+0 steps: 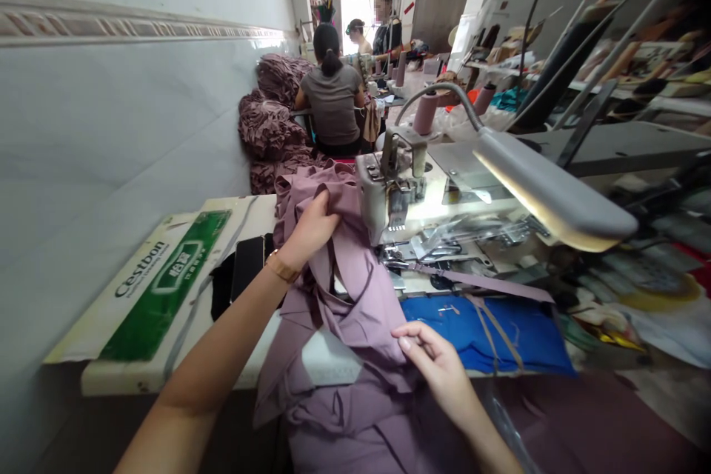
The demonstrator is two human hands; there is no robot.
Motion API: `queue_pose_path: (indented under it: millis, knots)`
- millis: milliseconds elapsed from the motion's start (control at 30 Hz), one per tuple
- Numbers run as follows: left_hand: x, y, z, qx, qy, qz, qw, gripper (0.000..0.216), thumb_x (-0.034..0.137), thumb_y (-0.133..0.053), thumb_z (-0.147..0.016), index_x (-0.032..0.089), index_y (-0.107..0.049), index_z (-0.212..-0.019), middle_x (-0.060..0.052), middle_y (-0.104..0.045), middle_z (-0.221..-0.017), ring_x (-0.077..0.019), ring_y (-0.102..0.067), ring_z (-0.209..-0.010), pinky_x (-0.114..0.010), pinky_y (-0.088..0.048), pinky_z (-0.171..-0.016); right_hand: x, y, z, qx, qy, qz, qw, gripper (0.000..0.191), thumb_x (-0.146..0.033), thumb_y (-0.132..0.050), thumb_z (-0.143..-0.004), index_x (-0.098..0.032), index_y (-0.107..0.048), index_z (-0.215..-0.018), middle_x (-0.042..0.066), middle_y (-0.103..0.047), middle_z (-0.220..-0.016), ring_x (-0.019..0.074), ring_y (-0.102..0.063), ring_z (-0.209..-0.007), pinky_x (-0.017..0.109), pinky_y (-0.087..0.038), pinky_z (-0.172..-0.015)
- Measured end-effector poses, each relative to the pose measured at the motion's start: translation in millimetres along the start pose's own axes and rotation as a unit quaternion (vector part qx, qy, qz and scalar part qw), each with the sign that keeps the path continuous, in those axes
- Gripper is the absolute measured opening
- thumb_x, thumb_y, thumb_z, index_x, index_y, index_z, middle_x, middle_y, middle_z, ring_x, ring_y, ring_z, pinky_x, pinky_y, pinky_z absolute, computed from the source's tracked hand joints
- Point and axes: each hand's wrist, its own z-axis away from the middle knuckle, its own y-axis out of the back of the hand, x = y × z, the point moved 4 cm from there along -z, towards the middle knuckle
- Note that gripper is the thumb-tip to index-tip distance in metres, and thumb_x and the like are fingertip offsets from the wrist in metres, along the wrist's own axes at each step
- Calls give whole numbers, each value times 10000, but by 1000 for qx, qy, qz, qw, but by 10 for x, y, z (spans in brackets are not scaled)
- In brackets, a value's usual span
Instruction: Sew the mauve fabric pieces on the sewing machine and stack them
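A mauve cloth garment (pixel 364 296) lies in folds over the front of the sewing table (pixel 222 370) and hangs off its edge. Bunched fabric at the upper part is held by my left hand (pixel 314 226), its fingertips partly hidden in the folds. Lower down, my right hand (pixel 436 363) pinches the garment's right edge between thumb and fingers. Just right of the cloth stands a sewing machine (pixel 383 185). A narrow mauve strip (pixel 483 281) runs from beside its needle area to the right.
A black phone (pixel 248 266) and a green-and-white Cestbon carton sheet (pixel 167 281) lie at left. Blue cloth (pixel 444 326) covers the table's front right. A lit lamp (pixel 555 185) overhangs the machine. Fabric piles (pixel 272 126) line the wall; a seated person (pixel 333 104) works ahead.
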Motion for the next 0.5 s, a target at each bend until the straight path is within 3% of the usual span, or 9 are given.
queue_pose_path:
  millis: [200, 500]
  knots:
    - [-28, 40, -337, 37, -43, -24, 998, 195, 46, -477, -719, 136, -566, -866, -33, -607, -854, -175, -542, -828, -314, -445, -832, -69, -15, -96, -7, 5, 8, 1000, 258, -419, -650, -849, -177, -727, -896, 40, -677, -828, 193, -580, -715, 283, -457, -654]
    - [66, 201, -889, 41, -98, -75, 992, 280, 13, -476, -768, 84, -626, -993, -84, -663, -969, -199, -580, -911, -334, -451, -879, -159, -93, -236, -33, 19, 11, 999, 230, -374, -637, -862, -173, -727, -929, 51, -705, -847, 210, -610, -786, 291, -473, -706]
